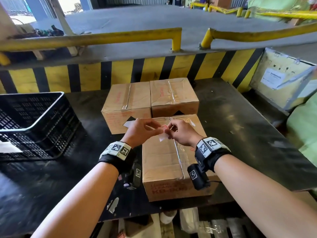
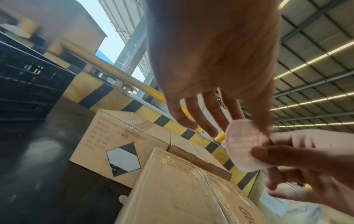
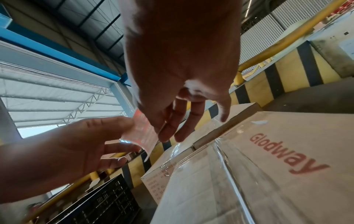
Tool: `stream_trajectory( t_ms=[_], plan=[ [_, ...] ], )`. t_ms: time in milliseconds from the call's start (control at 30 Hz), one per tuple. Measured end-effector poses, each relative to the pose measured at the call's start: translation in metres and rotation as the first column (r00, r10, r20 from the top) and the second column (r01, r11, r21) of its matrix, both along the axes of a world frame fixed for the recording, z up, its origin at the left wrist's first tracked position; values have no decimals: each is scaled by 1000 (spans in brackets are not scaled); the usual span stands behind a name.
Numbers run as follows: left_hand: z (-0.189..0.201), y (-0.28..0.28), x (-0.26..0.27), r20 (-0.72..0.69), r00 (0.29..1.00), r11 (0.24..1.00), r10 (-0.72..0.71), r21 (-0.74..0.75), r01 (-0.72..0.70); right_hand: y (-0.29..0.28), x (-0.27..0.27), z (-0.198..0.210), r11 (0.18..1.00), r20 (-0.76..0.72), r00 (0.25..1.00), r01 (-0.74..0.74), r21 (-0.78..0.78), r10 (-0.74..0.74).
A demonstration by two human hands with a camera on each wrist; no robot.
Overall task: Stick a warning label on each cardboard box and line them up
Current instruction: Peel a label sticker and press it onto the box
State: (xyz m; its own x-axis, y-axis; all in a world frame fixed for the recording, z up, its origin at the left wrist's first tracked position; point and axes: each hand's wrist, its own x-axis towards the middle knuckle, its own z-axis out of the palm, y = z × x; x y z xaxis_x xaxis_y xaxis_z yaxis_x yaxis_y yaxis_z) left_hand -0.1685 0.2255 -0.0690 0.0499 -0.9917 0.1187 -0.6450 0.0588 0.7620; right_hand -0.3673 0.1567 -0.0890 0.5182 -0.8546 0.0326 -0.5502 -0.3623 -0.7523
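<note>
Counter: dark, scuffed, glossy counter [image 1: 240, 127]
Wall behind: yellow-and-black striped barrier [image 1: 154, 69] topped by a yellow metal guard rail [image 1: 96, 38]
Floor beyond: grey concrete floor [image 1: 154, 18]
Roof: corrugated metal roof [image 2: 314, 50] with bright slits of daylight

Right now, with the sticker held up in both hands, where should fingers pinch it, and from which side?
Probably pinch the sticker by its rim, from opposite sides, as the left hand and right hand do: it is a thin round disc, held above the box.

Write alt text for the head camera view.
Both hands, left hand and right hand, pinch a small red and white label above the nearest cardboard box on a dark table. Two more boxes stand behind; a black crate sits left.
</note>
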Motion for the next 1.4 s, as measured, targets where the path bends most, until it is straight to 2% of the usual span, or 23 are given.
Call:
stream_trajectory(
  t_ms=[67, 133, 167, 233, 267, 333, 400, 467, 567, 733, 800, 1067, 1233, 1400],
  plan=[
    [-4, -3, -2, 66, 997, 996, 42, -83, -36, -1, 0, 4, 1000, -36, 999, -14, -23, 13],
    [-9, -6, -4, 33, 996, 991, 86, -102, -82, -1, 0, 2, 996, -74, 997, 25, -91, -32],
    [-10, -6, -7, -5, 995, 991, 100, -92, -100, -1, 0, 0, 979, -95, 991, 71, -192, -91],
    [-13, -5, -13, -84, 991, 991, 107, -73, -113, 4, -2, -6, 868, -35, 971, 193, -458, -235],
    [-13, -5, -16, -111, 988, 991, 107, -70, -115, 8, -2, -7, 817, 9, 965, 226, -531, -261],
    [-14, -6, -21, -141, 984, 989, 109, -80, -121, 15, 0, -10, 805, 19, 971, 209, -555, -239],
    [-15, -8, -25, -149, 983, 988, 108, -92, -122, 16, 2, -12, 850, 31, 980, 187, -493, -198],
    [-15, -8, -27, -138, 985, 985, 107, -117, -123, 11, 2, -13, 901, 133, 976, 212, -379, -174],
    [-15, -7, -29, -158, 982, 974, 106, -184, -135, 6, 0, -12, 949, 229, 947, 266, -171, -224],
    [-14, -3, -34, -208, 972, 956, 112, -244, -162, 5, -4, -4, 968, 389, 888, 208, 139, -246],
    [-13, -3, -35, -214, 970, 950, 112, -263, -168, 7, -4, -1, 962, 457, 852, 178, 209, -257],
    [-14, -4, -37, -115, 985, 916, 127, -367, -161, 10, -5, 6, 928, 605, 736, 82, 364, -303],
    [-19, -9, -33, -66, 988, 916, 141, -370, -156, 9, -2, 10, 918, 620, 722, 52, 394, -307],
    [-21, -7, -31, -75, 987, 913, 141, -376, -159, 10, -1, 12, 927, 609, 746, 31, 374, -271]
  ],
)
